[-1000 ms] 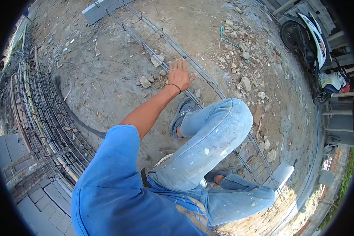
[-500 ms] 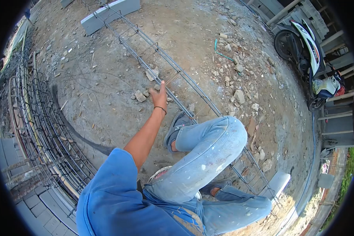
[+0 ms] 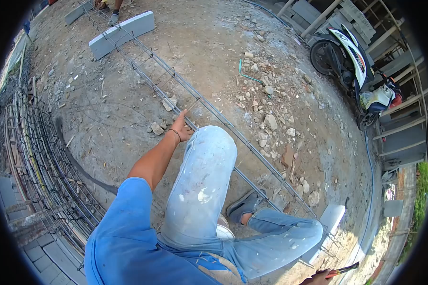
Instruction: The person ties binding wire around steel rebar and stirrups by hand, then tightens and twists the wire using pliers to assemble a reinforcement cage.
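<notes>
A long, narrow rebar cage runs diagonally below me, from the upper left to the lower right. My left hand is on its near bar just beyond my knee, thumb up along the bar and fingers curled about it; part of the grip is hard to see. At the bottom right edge, my right hand is closed on a red-and-black tool, whose exact kind I cannot make out. One grey block supports the cage's far end, and another pale block lies by its near end.
More rebar cages are stacked at the left. Loose stones and rubble lie right of the cage. A motorcycle stands at the upper right, near a blue hose. Another person's foot shows at the top.
My near leg has shifted left, its knee now beside my left hand. My right hand with the tool has come into view. The scene has slid down and left; my left hand stays on the bar.
</notes>
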`<state>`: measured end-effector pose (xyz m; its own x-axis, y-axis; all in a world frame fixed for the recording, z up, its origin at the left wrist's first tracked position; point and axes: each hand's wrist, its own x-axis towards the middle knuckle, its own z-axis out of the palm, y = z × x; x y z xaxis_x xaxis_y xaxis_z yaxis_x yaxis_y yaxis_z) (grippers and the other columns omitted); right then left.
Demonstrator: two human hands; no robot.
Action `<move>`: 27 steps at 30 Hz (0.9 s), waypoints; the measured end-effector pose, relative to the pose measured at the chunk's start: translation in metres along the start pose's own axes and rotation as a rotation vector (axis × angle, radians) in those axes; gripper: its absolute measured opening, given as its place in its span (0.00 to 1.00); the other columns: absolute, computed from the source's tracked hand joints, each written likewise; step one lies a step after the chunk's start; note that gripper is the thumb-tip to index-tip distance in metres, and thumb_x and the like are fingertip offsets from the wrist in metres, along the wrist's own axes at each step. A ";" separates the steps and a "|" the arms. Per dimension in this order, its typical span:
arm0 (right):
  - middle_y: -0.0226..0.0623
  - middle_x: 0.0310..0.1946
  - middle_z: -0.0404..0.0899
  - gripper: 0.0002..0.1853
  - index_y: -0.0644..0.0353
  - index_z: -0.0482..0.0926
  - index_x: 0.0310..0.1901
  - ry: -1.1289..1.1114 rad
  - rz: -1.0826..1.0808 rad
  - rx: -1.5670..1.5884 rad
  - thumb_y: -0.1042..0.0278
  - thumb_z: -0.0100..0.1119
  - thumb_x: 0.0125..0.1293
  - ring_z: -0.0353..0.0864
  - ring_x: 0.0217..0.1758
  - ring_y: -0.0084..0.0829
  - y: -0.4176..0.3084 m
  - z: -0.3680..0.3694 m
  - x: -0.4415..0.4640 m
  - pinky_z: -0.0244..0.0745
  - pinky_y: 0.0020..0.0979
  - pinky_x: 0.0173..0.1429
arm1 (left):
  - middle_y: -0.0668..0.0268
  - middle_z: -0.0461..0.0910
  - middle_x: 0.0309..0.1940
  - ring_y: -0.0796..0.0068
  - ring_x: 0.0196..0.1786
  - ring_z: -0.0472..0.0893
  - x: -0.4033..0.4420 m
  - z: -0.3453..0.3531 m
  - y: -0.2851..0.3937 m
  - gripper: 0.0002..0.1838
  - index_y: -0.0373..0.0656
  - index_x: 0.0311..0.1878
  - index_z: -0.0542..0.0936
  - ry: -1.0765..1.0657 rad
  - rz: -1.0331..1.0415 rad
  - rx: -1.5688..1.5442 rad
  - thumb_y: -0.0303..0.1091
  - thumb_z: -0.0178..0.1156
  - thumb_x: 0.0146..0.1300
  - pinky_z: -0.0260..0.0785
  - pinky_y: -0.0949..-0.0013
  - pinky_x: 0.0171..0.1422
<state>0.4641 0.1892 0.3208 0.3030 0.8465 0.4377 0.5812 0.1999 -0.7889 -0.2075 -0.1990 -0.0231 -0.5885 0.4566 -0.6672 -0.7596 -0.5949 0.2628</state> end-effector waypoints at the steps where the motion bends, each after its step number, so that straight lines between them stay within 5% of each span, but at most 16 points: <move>1: 0.39 0.25 0.81 0.24 0.67 0.73 0.59 -0.029 -0.040 0.021 0.56 0.60 0.70 0.79 0.22 0.33 -0.017 0.000 0.001 0.75 0.39 0.25 | 0.42 0.59 0.73 0.45 0.72 0.66 0.004 -0.008 0.008 0.54 0.43 0.79 0.52 -0.133 -0.058 0.108 0.69 0.60 0.59 0.61 0.38 0.72; 3: 0.30 0.28 0.74 0.20 0.65 0.70 0.67 -0.196 -0.216 0.137 0.70 0.48 0.78 0.69 0.22 0.18 -0.077 0.046 -0.009 0.63 0.20 0.26 | 0.39 0.62 0.70 0.45 0.72 0.66 -0.026 0.010 0.006 0.54 0.44 0.79 0.50 -0.081 0.109 0.296 0.70 0.56 0.62 0.57 0.36 0.74; 5: 0.29 0.24 0.71 0.20 0.66 0.70 0.66 -0.281 -0.372 0.253 0.65 0.48 0.79 0.69 0.22 0.18 -0.133 0.087 -0.046 0.61 0.21 0.25 | 0.41 0.62 0.71 0.47 0.73 0.66 -0.022 0.013 0.012 0.52 0.42 0.78 0.54 0.019 0.061 0.308 0.70 0.55 0.62 0.54 0.36 0.76; 7: 0.31 0.23 0.70 0.23 0.67 0.64 0.70 -0.583 -0.424 0.362 0.64 0.47 0.79 0.67 0.21 0.19 -0.160 0.126 -0.082 0.61 0.20 0.27 | 0.43 0.62 0.72 0.49 0.74 0.66 -0.013 0.002 0.015 0.50 0.40 0.76 0.57 0.131 -0.012 0.293 0.70 0.54 0.63 0.51 0.37 0.78; 9: 0.31 0.23 0.72 0.20 0.68 0.69 0.64 -1.073 -0.365 0.347 0.64 0.50 0.78 0.69 0.20 0.20 -0.187 0.158 -0.130 0.63 0.20 0.26 | 0.46 0.59 0.75 0.52 0.77 0.61 -0.009 -0.010 0.023 0.54 0.41 0.78 0.50 -0.052 -0.095 0.314 0.71 0.56 0.62 0.38 0.38 0.81; 13: 0.36 0.25 0.78 0.17 0.65 0.75 0.57 -1.707 -0.524 -0.262 0.68 0.61 0.70 0.78 0.22 0.24 -0.182 0.236 -0.201 0.71 0.24 0.28 | 0.49 0.60 0.75 0.52 0.78 0.61 -0.020 0.001 0.007 0.51 0.44 0.79 0.48 -0.174 0.042 0.249 0.62 0.61 0.66 0.44 0.39 0.81; 14: 0.36 0.25 0.78 0.17 0.65 0.75 0.57 -1.724 -0.539 -0.300 0.68 0.61 0.70 0.78 0.22 0.24 -0.190 0.254 -0.219 0.71 0.24 0.28 | 0.46 0.67 0.69 0.50 0.74 0.66 -0.013 -0.005 0.006 0.46 0.41 0.74 0.56 -0.199 0.042 0.165 0.52 0.69 0.63 0.51 0.39 0.78; 15: 0.43 0.26 0.79 0.16 0.65 0.76 0.54 -1.808 -0.665 -0.395 0.70 0.62 0.68 0.81 0.25 0.33 -0.198 0.271 -0.239 0.74 0.32 0.30 | 0.46 0.67 0.69 0.50 0.74 0.66 -0.004 -0.012 0.003 0.46 0.41 0.74 0.56 -0.181 0.028 0.125 0.52 0.69 0.63 0.51 0.39 0.78; 16: 0.50 0.27 0.79 0.15 0.64 0.76 0.52 -1.892 -0.794 -0.495 0.72 0.63 0.66 0.84 0.28 0.43 -0.206 0.290 -0.257 0.77 0.40 0.33 | 0.53 0.72 0.61 0.54 0.68 0.71 0.004 -0.017 -0.002 0.38 0.43 0.70 0.60 -0.149 0.108 0.235 0.49 0.68 0.65 0.58 0.42 0.74; 18: 0.50 0.27 0.80 0.15 0.65 0.76 0.53 -1.867 -0.989 -0.461 0.72 0.63 0.66 0.84 0.28 0.46 -0.244 0.324 -0.295 0.77 0.41 0.33 | 0.64 0.77 0.43 0.63 0.52 0.81 0.006 -0.015 -0.008 0.21 0.45 0.55 0.70 -0.054 0.214 0.321 0.42 0.67 0.66 0.73 0.47 0.63; 19: 0.50 0.28 0.81 0.16 0.65 0.76 0.54 -1.810 -1.163 -0.374 0.72 0.63 0.66 0.83 0.29 0.49 -0.265 0.337 -0.312 0.77 0.41 0.33 | 0.64 0.77 0.43 0.63 0.52 0.81 0.004 -0.012 -0.008 0.21 0.45 0.55 0.70 -0.030 0.193 0.288 0.42 0.67 0.66 0.73 0.47 0.63; 23: 0.50 0.31 0.81 0.20 0.69 0.73 0.57 -1.608 -1.216 -0.046 0.74 0.64 0.65 0.83 0.27 0.49 -0.310 0.367 -0.357 0.76 0.39 0.30 | 0.62 0.76 0.43 0.64 0.48 0.82 0.011 -0.022 -0.017 0.22 0.42 0.55 0.68 -0.075 0.298 0.331 0.41 0.65 0.68 0.78 0.49 0.59; 25: 0.51 0.32 0.80 0.19 0.69 0.73 0.57 -1.664 -1.148 -0.084 0.75 0.63 0.65 0.82 0.27 0.50 -0.282 0.381 -0.366 0.76 0.42 0.31 | 0.63 0.75 0.42 0.64 0.48 0.82 0.013 -0.026 -0.016 0.27 0.41 0.57 0.65 -0.097 0.322 0.330 0.45 0.67 0.67 0.78 0.50 0.59; 27: 0.55 0.30 0.81 0.12 0.66 0.75 0.48 -1.744 -1.330 -0.558 0.74 0.59 0.64 0.81 0.29 0.57 -0.240 0.405 -0.369 0.76 0.51 0.36 | 0.63 0.75 0.42 0.64 0.48 0.82 0.019 -0.035 -0.019 0.28 0.41 0.57 0.65 -0.102 0.329 0.343 0.46 0.67 0.66 0.78 0.50 0.59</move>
<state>-0.0929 0.0288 0.1741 -0.8726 -0.0742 -0.4828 0.0087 0.9859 -0.1673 -0.1943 -0.2023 -0.0649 -0.8239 0.3539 -0.4426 -0.5659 -0.4740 0.6746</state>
